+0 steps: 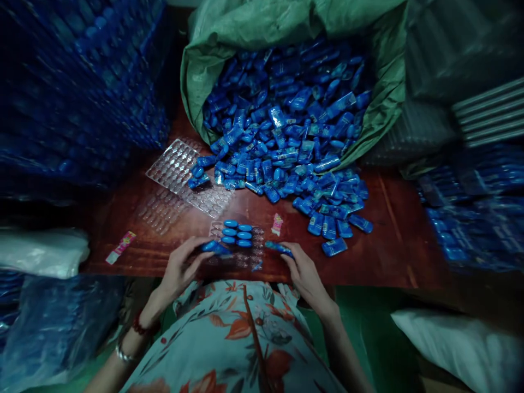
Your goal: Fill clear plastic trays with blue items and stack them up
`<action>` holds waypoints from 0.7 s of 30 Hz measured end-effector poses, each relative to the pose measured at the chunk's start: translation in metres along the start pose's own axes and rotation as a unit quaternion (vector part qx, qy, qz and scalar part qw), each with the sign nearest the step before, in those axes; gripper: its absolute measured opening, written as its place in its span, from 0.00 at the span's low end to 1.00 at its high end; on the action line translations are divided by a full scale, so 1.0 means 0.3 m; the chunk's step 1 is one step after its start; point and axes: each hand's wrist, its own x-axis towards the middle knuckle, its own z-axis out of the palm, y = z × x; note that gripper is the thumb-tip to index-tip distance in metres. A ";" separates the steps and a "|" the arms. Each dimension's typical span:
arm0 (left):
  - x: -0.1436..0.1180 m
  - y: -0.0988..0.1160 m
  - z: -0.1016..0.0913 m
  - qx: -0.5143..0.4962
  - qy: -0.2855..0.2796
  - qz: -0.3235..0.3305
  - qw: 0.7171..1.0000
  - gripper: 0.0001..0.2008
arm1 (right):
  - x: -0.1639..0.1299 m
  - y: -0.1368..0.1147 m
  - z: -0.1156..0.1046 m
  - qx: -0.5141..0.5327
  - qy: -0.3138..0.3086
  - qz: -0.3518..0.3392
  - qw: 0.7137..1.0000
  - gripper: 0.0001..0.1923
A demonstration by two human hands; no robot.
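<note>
My left hand (185, 265) is closed around a small blue packet (215, 248) at the left of a clear plastic blister tray (256, 254). Several glossy blue oval pieces (237, 233) sit in two columns in that tray. On its right side, my right hand (302, 268) pinches another blue packet (279, 249) between thumb and fingers. Print on the held packets is too blurred to read. Beyond the hands, many similar blue packets (282, 155) spill onto the table from a green woven sack (190, 82).
Empty clear trays (174, 166) lie on the dark red table (393, 234) at left. Pink wrappers (120, 247) rest on the tabletop. Tall stacks of filled blue trays (82, 98) rise at left, and more blue trays (470, 213) are piled at right.
</note>
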 end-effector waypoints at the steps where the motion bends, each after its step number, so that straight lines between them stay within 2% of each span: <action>1: -0.040 -0.017 0.013 0.007 0.000 -0.015 1.000 0.10 | -0.002 -0.030 0.007 0.005 -0.028 -0.021 0.999 0.12; 3: -0.089 -0.045 0.051 0.016 -0.001 -0.015 1.000 0.10 | 0.002 -0.079 0.038 0.001 -0.061 -0.050 0.997 0.12; 7: -0.099 -0.084 0.109 0.075 -0.032 0.044 0.996 0.15 | 0.028 -0.112 0.116 -0.093 -0.061 -0.104 0.988 0.13; 10: -0.086 -0.105 0.114 0.136 -0.076 0.096 0.983 0.18 | 0.044 -0.123 0.140 -0.226 -0.067 -0.153 0.960 0.17; 13: -0.075 -0.113 0.105 0.161 -0.113 0.130 0.972 0.19 | 0.048 -0.165 0.141 -0.327 -0.091 -0.168 0.925 0.18; 18: -0.038 -0.094 0.100 0.170 -0.181 0.149 0.957 0.16 | 0.074 -0.274 0.160 -0.390 -0.136 -0.190 0.891 0.12; 21: -0.018 -0.088 0.108 0.178 -0.189 0.174 0.950 0.15 | 0.102 -0.307 0.170 -0.398 -0.158 -0.193 0.883 0.12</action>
